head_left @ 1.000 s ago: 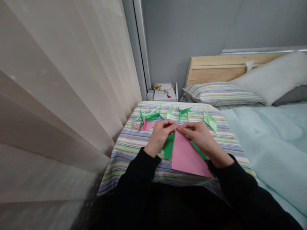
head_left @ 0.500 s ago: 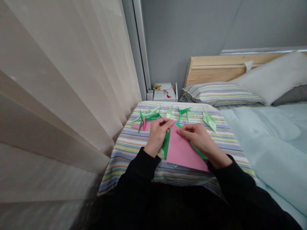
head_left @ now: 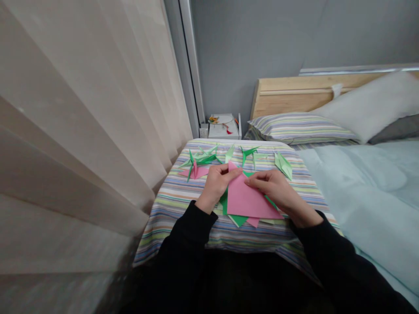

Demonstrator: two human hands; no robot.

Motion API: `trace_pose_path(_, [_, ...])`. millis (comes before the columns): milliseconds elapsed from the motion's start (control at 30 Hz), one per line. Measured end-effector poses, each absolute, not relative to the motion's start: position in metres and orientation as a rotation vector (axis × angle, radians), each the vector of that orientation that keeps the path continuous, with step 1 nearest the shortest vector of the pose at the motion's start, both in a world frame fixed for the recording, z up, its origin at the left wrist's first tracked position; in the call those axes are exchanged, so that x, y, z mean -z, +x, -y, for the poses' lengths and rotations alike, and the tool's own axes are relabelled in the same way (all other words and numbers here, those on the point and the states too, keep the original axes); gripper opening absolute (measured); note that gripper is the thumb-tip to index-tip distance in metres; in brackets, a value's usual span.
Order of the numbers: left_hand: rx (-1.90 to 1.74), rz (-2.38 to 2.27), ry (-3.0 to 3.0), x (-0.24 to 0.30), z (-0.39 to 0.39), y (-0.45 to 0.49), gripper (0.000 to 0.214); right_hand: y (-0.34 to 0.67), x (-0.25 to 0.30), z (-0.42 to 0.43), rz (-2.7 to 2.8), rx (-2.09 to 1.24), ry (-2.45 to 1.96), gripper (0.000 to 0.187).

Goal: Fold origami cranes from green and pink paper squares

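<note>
A pink sheet of paper (head_left: 250,201), folded into a triangle, is held between my two hands above the table. My left hand (head_left: 217,183) pinches it near its top corner, thumb in front. On the upper right edge my right hand (head_left: 276,186) grips the same paper between thumb and fingers. Beneath it lie green paper (head_left: 238,220) and another piece of pink paper (head_left: 253,222), mostly covered. Just left of my left hand rests a pink paper crane (head_left: 195,170).
A striped cloth (head_left: 170,209) covers the table. Along its back lie a dark green paper crane (head_left: 248,153), several light green folded pieces and a pale green folded paper (head_left: 283,165). A curtain (head_left: 98,131) hangs at left; a bed (head_left: 356,187) stands at right.
The pink paper has shifted up and away from me, its top corner now rising above my left fingers. More green and pink paper shows below its lower edge. Both hands still hold it.
</note>
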State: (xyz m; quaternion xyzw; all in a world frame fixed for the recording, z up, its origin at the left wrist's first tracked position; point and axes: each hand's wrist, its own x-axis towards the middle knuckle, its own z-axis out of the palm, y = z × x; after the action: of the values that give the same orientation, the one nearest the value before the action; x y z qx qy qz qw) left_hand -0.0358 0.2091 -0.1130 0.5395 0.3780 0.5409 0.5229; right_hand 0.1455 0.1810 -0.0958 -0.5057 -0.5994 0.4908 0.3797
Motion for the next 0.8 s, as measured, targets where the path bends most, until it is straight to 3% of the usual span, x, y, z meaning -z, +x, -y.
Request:
trace_pose_path(433, [-1.689, -0.941, 1.019, 0.121, -0.222, -0.038, 0.029, 0.207, 0.099, -0.169, 1.245, -1.365, -1.364, 0.039])
trace_pose_path(667, [-1.377, -0.825, 1.186, 0.11, -0.21, -0.046, 0.024, 0.208, 0.094, -0.189, 0.929, -0.973, -1.053, 0.026])
trace_pose_path(800, [-0.885, -0.758, 1.559, 0.091, -0.206, -0.061, 0.023, 0.195, 0.072, -0.207, 0.999, -0.955, -0.972, 0.027])
